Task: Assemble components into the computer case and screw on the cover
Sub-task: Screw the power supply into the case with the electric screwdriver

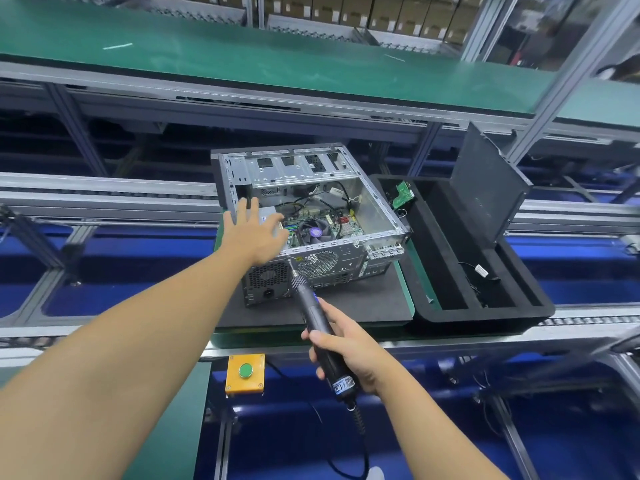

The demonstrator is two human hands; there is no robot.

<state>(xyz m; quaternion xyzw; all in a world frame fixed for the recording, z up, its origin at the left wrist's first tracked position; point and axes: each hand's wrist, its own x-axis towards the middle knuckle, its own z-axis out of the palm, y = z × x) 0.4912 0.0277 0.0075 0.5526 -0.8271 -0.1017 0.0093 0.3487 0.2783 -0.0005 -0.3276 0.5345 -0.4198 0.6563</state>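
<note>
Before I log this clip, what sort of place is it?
Most likely a factory assembly line: a green conveyor belt, an open computer case, and a corded electric screwdriver in the right hand.

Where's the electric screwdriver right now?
Head view, lower centre: the electric screwdriver is gripped in the right hand, its tip at the near rear panel of the open computer case, beside the round fan grille.

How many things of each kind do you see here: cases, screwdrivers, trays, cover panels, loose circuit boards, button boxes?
Open grey metal computer case: 1
Black electric screwdriver: 1
Black foam tray: 1
Dark flat cover panel: 1
Green circuit board in the tray: 1
Yellow button box with green button: 1
Total: 6
</note>
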